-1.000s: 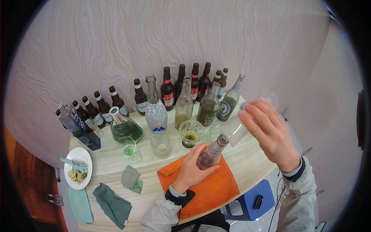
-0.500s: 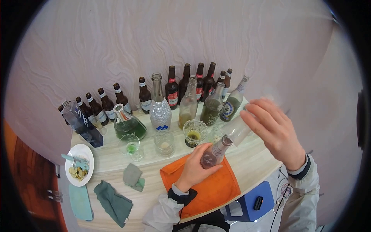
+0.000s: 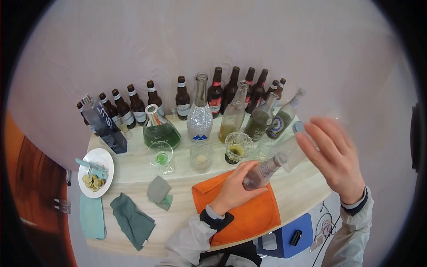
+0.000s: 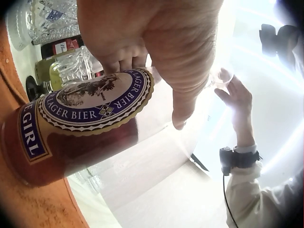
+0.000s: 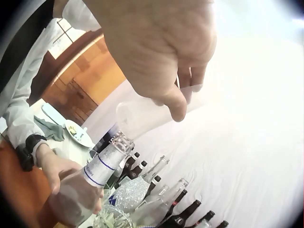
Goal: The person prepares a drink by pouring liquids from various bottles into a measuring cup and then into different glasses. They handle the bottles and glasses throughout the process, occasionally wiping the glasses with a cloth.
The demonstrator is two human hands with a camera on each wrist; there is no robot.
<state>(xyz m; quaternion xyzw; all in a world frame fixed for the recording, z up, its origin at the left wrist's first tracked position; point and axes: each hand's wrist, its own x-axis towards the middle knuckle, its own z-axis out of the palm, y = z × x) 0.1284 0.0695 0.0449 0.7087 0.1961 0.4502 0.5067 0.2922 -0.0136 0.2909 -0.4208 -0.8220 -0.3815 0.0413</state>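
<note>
While the clear glass bottle with the purple oval label (image 3: pixel 257 178) leaned over the orange cloth (image 3: pixel 249 218), we gripped its body in our left hand (image 3: pixel 235 191); its neck slanted up toward our right hand (image 3: pixel 336 158), which pinched a clear drinking glass (image 5: pixel 142 116), one end just beside the bottle's mouth.

The right hand (image 3: pixel 334 158), its fingers blurring, is hiding part of the clear drinking glass (image 3: pixel 291 151). The left hand (image 3: pixel 238 189) is covering part of the transparent, silver-labelled glass bottle (image 3: pixel 262 173). The right wrist view's lower edge is cutting off brown glass bottles (image 5: pixel 184 216).
</note>
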